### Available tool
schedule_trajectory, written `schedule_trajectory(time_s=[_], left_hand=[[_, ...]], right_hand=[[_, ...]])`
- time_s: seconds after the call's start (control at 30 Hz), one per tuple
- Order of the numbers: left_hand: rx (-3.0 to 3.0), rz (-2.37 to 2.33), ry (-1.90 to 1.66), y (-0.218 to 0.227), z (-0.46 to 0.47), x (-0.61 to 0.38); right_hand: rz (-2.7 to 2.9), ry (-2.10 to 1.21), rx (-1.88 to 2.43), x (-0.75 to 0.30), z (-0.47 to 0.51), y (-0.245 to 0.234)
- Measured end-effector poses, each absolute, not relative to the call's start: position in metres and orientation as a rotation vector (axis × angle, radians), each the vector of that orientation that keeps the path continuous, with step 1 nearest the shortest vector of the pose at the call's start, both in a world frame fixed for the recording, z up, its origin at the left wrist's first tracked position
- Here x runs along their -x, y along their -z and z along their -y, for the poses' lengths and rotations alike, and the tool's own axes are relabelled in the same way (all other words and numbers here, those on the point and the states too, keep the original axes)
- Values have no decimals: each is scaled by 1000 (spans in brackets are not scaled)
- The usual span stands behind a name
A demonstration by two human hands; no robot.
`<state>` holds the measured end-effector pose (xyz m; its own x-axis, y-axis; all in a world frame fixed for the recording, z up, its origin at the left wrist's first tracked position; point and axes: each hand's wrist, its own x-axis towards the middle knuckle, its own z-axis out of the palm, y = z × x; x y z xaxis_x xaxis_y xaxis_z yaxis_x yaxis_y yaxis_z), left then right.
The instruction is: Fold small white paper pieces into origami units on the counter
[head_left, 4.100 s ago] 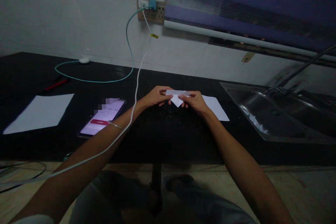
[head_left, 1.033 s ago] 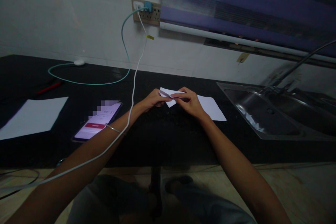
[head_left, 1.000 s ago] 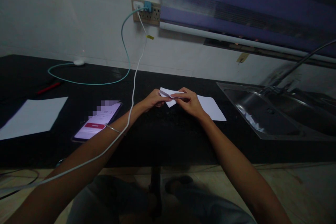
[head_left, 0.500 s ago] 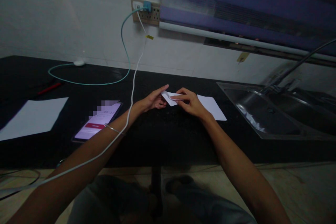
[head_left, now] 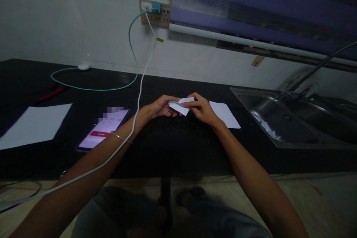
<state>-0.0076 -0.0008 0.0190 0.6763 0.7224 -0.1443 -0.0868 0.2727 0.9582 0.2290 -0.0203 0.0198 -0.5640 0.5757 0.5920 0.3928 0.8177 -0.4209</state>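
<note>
Nearest, I see a cord (head_left: 138, 100) crossing the L arm (head_left: 83, 189). The phone (head_left: 104, 126) lies face up beside it, prob. for easy viewing. Mid-counter (head_left: 167, 145), the folded paper (head_left: 180, 109) sits btwn both hands: L hand (head_left: 162, 106), half curled, grips one end; R hand (head_left: 203, 110) pinches the other w/ fingertips, prob. stopping folds springing open. Far: socket (head_left: 165, 15).
</note>
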Motion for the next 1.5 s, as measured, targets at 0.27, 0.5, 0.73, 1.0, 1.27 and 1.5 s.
schedule_trajectory(time_s=[0.27, 0.5, 0.73, 1.0, 1.27, 1.5], left_hand=[[-1379, -549, -438, -20, 6, 9], [-1428, -639, -566, -16, 10, 3], [-1771, -737, -526, -23, 11, 1], [-2034, -797, -515, -16, 4, 0], [-1918, -772, -611, -26, 12, 5], [-1963, -629, -577, -36, 17, 8]], right_hand=[[2152, -377, 696, -226, 17, -14], [1897, -600, 756, -221, 20, -20], [1593, -1146, 999, -223, 14, -20], [1797, -1121, 1095, -216, 20, -15], [1754, -1204, 1068, -229, 12, -14], [1732, -1183, 1048, -232, 13, -19]])
